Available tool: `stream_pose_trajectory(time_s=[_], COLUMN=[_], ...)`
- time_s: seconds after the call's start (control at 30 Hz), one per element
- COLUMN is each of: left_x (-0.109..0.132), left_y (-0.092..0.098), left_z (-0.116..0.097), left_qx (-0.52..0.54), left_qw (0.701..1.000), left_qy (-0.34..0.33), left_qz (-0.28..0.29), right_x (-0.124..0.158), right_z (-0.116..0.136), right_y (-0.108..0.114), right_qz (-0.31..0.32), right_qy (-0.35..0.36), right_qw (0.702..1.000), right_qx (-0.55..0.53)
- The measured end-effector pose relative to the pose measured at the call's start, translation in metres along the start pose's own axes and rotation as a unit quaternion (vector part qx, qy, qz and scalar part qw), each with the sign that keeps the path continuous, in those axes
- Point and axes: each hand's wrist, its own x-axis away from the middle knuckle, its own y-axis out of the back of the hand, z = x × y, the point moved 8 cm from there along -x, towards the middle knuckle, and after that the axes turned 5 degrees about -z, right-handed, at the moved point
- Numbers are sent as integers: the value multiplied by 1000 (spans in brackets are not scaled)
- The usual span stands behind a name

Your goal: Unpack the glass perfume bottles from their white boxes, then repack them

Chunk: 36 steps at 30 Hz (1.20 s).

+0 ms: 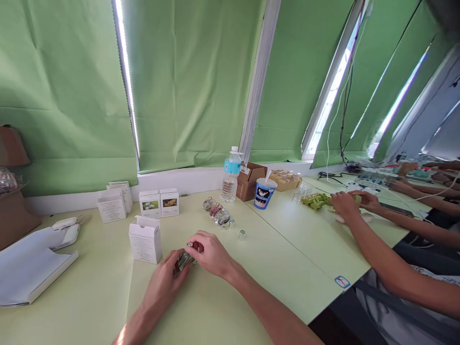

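Observation:
My left hand (167,275) is wrapped round a small shiny glass bottle (185,260) just above the table; the fingers hide much of it. My right hand (212,254) pinches a small silvery cap (190,244) at the bottle's top. Whether the cap touches the bottle I cannot tell. Beyond my hands several similar glass bottles (222,217) lie in a row, some with reddish contents. Close to them stand a silver cap (242,234) and a smaller one (232,224). Left of my hands an open white carton (145,242) stands upright with its flap raised.
Two white boxes with flower pictures (159,204) and more white cartons (113,206) stand at the back left. A water bottle (230,179), a brown box (249,181) and a blue cup (265,194) stand behind. At right, a co-worker's hands (347,205) handle something by green items (315,201).

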Motion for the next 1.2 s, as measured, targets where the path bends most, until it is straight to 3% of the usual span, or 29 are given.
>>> stream_pose_trajectory(time_s=[0.23, 1.2], left_x=[-2, -5], left_y=[-3, -6], left_z=[-2, -7], left_qx=[-1, 33], left_qw=[1000, 998], left_qy=[-1, -5], left_qz=[12, 44], right_x=[3, 10], right_z=[-3, 18], right_y=[4, 5], right_qz=[-21, 17], right_qy=[-12, 147], right_qw=[999, 988], right_qx=[-46, 47])
